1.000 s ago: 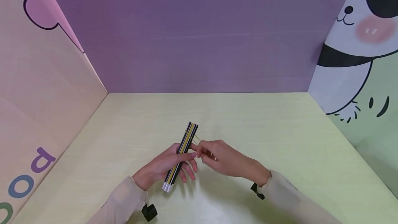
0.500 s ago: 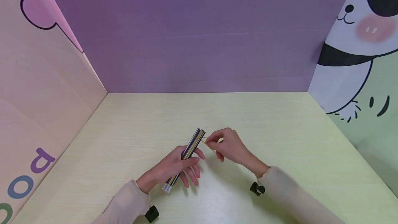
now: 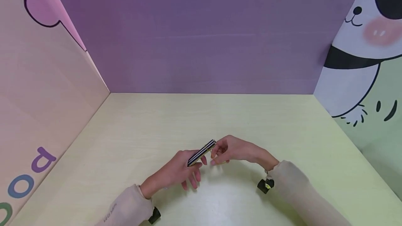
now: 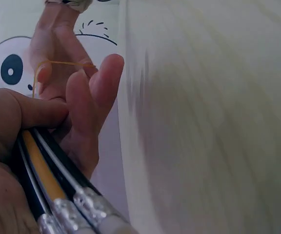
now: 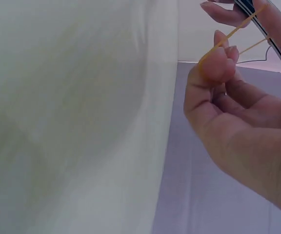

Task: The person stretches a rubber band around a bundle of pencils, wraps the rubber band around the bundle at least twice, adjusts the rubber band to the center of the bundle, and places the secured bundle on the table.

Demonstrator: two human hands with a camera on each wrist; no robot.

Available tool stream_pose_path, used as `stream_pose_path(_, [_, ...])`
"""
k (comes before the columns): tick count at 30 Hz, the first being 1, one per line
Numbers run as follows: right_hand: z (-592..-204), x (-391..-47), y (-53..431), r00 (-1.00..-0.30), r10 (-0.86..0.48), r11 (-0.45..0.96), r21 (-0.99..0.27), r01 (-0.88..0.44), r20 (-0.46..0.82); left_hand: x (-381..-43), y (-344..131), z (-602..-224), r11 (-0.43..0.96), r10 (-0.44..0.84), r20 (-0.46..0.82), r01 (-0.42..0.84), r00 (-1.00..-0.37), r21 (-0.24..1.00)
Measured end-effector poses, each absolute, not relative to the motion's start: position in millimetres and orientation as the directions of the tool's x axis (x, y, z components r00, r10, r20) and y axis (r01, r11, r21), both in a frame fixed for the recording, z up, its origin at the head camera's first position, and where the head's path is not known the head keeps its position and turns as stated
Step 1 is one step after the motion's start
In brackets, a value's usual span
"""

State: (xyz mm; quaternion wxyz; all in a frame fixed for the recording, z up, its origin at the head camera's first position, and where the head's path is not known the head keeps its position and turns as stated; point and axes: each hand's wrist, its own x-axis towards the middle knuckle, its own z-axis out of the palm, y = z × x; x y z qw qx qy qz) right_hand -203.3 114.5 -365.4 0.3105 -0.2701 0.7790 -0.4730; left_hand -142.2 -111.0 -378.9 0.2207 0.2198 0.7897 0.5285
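My left hand [image 3: 176, 171] grips a bundle of pencils [image 3: 201, 153], black-and-silver striped with a yellow one among them. Its thumb lies across them, and the far ends slant up to the right. Close in the left wrist view are the silver ferrules [image 4: 67, 214] at their eraser ends. Beside the far ends, my right hand [image 3: 237, 149] has a thin yellow rubber band [image 5: 234, 34] hooked over its thumb tip and stretched toward the index finger. The band also shows as a taut loop in the left wrist view, in front of the right palm.
A pale wood-grain table [image 3: 150, 121] lies under both hands. Around it stand a purple back wall [image 3: 201, 37], a pinkish left wall [image 3: 47, 90] with letters, and a right wall with a panda picture [image 3: 351, 55]. Black camera mounts [image 3: 265, 186] sit at the wrists.
The pencil bundle has swung so its far ends point further right and its eraser ends have gone behind the left hand. The right hand has moved right, and its thumb and fingers have spread the band.
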Motion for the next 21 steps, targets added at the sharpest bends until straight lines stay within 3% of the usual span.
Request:
stream_pose_path(11, [-349.2, -193.8, 117.5, -0.749, -0.658, 0.518, -0.769, -0.375, -0.079, -136.0, -105.3, -375.7, 0.594, 0.541, -0.089, 0.305, -0.836, 0.745])
stream_pose_path(14, [-343.1, -184.0, 114.9, -0.763, -0.647, 0.606, -0.604, -0.517, 0.004, -134.6, -103.1, -374.0, 0.652, 0.539, -0.082, 0.353, -0.839, 0.671])
stream_pose_path(17, [-337.9, -172.4, 110.3, -0.738, -0.667, 0.67, -0.351, -0.654, 0.103, -133.7, -100.4, -371.5, 0.704, 0.524, -0.074, 0.383, -0.848, 0.597])
stream_pose_path(21, [-336.4, -164.9, 97.1, -0.686, -0.695, 0.698, -0.029, -0.716, 0.217, -144.8, -104.4, -367.7, 0.738, 0.519, -0.069, 0.405, -0.852, 0.54])
